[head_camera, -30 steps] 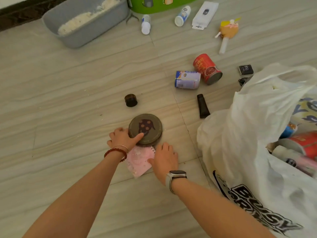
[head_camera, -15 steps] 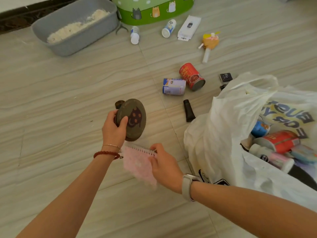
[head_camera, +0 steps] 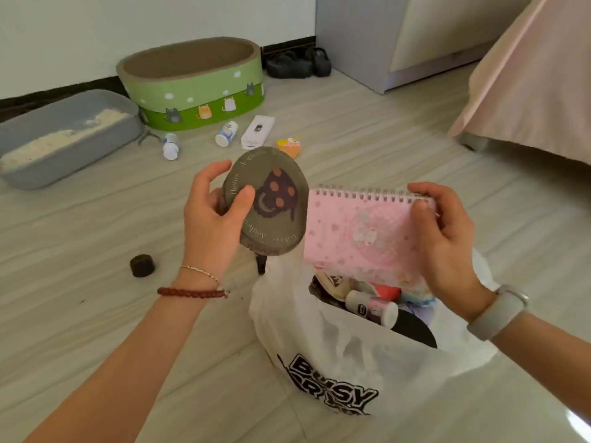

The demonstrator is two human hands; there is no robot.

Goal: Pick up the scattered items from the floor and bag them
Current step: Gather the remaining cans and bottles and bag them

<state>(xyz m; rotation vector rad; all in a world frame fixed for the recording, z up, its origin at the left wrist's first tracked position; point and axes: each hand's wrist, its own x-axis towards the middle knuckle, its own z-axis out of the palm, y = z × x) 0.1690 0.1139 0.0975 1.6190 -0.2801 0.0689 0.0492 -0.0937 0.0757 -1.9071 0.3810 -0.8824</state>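
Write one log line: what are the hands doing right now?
left hand: grips round tin | right hand: pinches pink notebook | both above open white bag | bagged: not yet

Single head-worn wide-angle view, looking forward and down from above the forearms. Close on the left hand and right hand at frame centre, with the white bag just below them. Farther off, across the floor, a wall along the top edge.

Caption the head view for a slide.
Left hand holds a round tin, right hand a pink notebook, above the bag.
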